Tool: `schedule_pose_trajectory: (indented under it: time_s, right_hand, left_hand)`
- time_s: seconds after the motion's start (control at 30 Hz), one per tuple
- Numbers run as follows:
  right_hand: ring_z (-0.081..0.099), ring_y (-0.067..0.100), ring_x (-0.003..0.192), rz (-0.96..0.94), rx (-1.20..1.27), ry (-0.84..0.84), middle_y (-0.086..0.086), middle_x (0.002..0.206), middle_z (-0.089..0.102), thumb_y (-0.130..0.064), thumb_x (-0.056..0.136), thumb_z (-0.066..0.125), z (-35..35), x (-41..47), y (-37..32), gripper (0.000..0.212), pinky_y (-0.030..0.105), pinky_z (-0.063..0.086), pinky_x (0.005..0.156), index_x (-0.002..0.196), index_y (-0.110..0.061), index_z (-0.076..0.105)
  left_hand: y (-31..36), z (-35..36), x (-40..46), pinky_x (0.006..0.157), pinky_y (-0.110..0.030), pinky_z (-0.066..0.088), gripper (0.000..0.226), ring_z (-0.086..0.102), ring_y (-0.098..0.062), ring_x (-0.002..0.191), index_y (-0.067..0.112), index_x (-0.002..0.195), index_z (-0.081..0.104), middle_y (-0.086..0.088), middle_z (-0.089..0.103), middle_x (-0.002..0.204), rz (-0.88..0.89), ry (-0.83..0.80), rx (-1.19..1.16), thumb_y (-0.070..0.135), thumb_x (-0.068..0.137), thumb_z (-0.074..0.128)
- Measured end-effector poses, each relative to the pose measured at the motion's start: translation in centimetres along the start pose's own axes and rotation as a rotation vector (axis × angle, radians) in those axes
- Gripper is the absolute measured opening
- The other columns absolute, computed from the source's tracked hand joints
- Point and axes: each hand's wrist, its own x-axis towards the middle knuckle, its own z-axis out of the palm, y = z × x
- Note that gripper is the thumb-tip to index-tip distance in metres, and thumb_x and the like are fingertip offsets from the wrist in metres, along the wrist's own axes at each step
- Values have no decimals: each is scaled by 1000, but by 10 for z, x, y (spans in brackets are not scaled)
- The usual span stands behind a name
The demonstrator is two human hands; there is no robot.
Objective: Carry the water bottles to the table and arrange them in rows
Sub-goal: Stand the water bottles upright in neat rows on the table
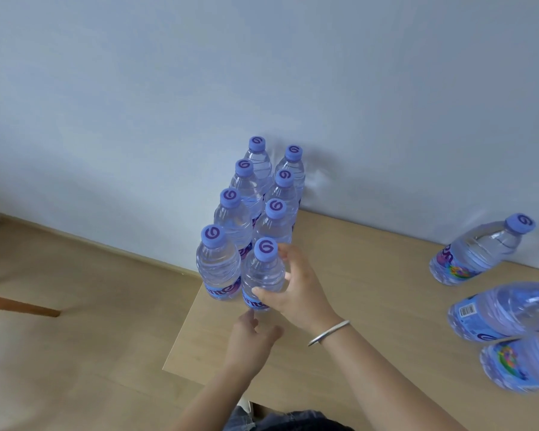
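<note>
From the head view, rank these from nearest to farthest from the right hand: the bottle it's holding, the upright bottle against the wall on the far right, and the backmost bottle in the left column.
1. Held bottle, front of the right column, in the right hand.
2. Backmost left-column bottle, by the wall.
3. Far-right upright bottle, standing apart from the rows.

1. Right hand [296,287] stretched forward, thumb and fingers curled around the nearest bottle [262,275], bangle [329,332] on wrist
2. Left hand [249,340] lower, fingers loosely curled, fingertips just below that bottle's base, gripping nothing
</note>
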Motion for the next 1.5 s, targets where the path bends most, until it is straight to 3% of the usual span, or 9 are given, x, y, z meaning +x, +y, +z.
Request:
schedule_pose_trajectory:
  time_s: [0.27, 0.37, 0.5, 0.67, 0.8, 0.93, 1.13, 1.27, 1.5]
  right_hand:
    - [44, -7, 113, 107, -10, 48, -22, 117, 45, -42, 69, 75, -38, -21, 15, 62, -1, 30, 89, 122, -38, 43]
    - [45, 1, 109, 175, -57, 273, -12, 116, 47, -32, 78, 71, -81, -28, 29, 53, 1, 30, 88, 125, -20, 49]
    - [45, 8, 106, 381, -17, 665, -8, 116, 46, -22, 83, 64, -148, -32, 54, 47, 23, 35, 91, 126, -13, 46]
    - [47, 23, 78, 467, 13, 1003, 9, 86, 51, -11, 75, 62, -214, -16, 74, 26, 24, 41, 65, 94, -3, 47]
    - [44, 32, 118, 507, 40, 1147, 18, 127, 47, -9, 70, 73, -233, 2, 87, 68, 39, 39, 100, 127, 4, 39]
    - [38, 31, 129, 587, 76, 1193, 17, 140, 35, -17, 69, 77, -235, 16, 104, 92, 40, 34, 106, 142, -4, 23]
    - [52, 28, 110, 449, 57, 1227, 14, 122, 51, -11, 71, 75, -239, 16, 117, 65, 24, 37, 83, 125, -2, 41]
    - [54, 22, 106, 352, 22, 1086, 4, 116, 56, -18, 70, 76, -227, 9, 102, 59, 30, 43, 89, 121, -10, 47]
    - [63, 0, 73, 138, 240, 722, -11, 82, 67, -25, 60, 80, -223, 1, 14, 36, 16, 48, 65, 89, -28, 60]
  left_hand:
    - [32, 55, -29, 91, -26, 40, 96, 42, -18, 128, 10, 135, 40, -6, 46, 137, -2, -311, 49, 35, 46, 65]
    - [43, 72, -31, 89, -23, 37, 93, 41, -14, 125, 15, 140, 33, -2, 40, 140, 47, -375, 96, 30, 58, 73]
    - [51, 85, -24, 89, -24, 38, 74, 45, -10, 117, 21, 141, 33, 1, 44, 136, 121, -419, 221, 25, 77, 70]
    - [58, 97, -16, 90, -24, 36, 68, 44, -11, 119, 20, 139, 36, 4, 45, 129, 107, -428, 256, 27, 79, 67]
    - [59, 97, -12, 88, -22, 35, 62, 47, -10, 117, 19, 137, 38, 7, 45, 125, 91, -421, 304, 27, 81, 65]
    - [62, 96, -11, 87, -22, 37, 59, 48, -10, 117, 20, 135, 40, 6, 46, 125, 72, -430, 312, 27, 81, 65]
    - [67, 96, -9, 86, -21, 35, 55, 49, -10, 115, 18, 133, 42, 5, 46, 122, 36, -413, 307, 25, 83, 65]
    - [76, 95, -7, 86, -21, 36, 56, 51, -9, 110, 18, 134, 43, 4, 48, 123, 58, -400, 289, 25, 83, 65]
    - [105, 83, -11, 72, -9, 46, 60, 56, -5, 108, 23, 135, 40, 3, 53, 125, 244, -450, 88, 17, 83, 68]
